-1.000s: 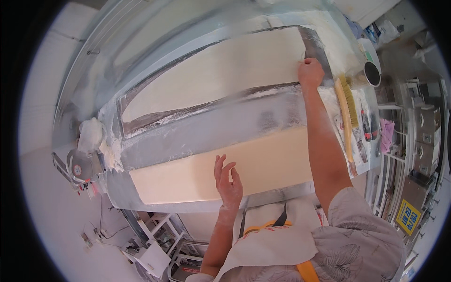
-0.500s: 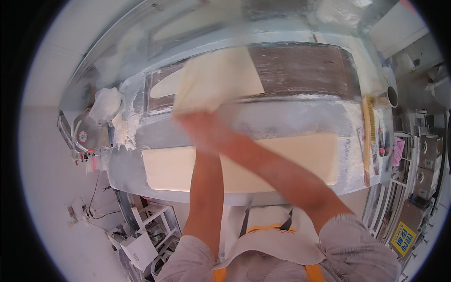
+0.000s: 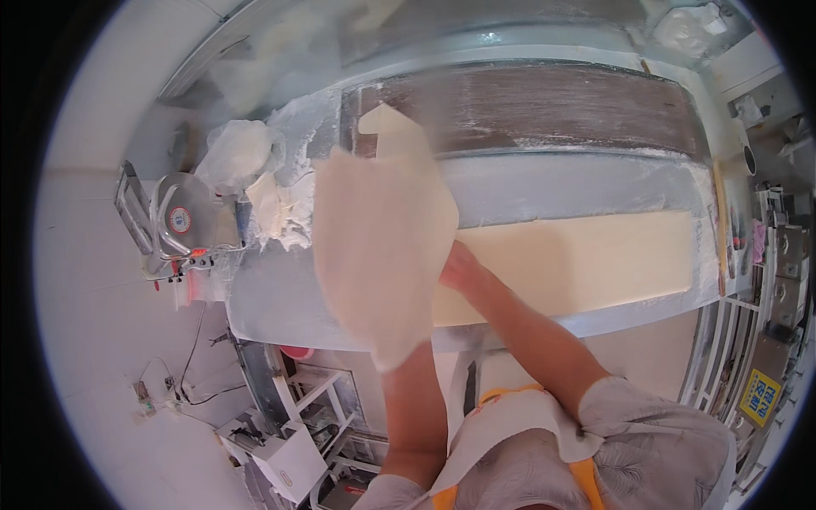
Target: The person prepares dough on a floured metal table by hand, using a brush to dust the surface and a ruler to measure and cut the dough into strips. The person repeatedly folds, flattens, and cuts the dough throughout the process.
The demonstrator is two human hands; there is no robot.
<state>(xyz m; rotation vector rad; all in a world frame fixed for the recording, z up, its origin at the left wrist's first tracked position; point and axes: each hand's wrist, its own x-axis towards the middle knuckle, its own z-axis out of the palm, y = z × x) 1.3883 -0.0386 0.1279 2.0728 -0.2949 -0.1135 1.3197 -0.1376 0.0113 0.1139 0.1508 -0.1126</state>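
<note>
A thin, pale dough sheet point(image 3: 382, 246) is lifted over the left part of the worktable, its near end draping over my left wrist. It covers my left hand fully; only the left forearm point(image 3: 415, 408) shows below. At the sheet's right edge, my right hand point(image 3: 461, 266) is closed on the dough, with its fingertips partly hidden. The far end of the sheet tapers to a folded tip point(image 3: 389, 121) over the brown board. Beside my right hand, a second, long flat dough sheet point(image 3: 586, 259) lies along the table's front.
A floured brown board point(image 3: 544, 106) lies along the back of the grey worktable point(image 3: 552, 183). At left are a plastic bag point(image 3: 240, 157), dough scraps point(image 3: 268, 204) and a round metal scale point(image 3: 180, 212). A wooden rolling pin point(image 3: 722, 229) lies at the right edge.
The held sheet has come off the brown board toward me and now hangs over my left hand. My right hand has moved right, apart from the left. The view has shifted too.
</note>
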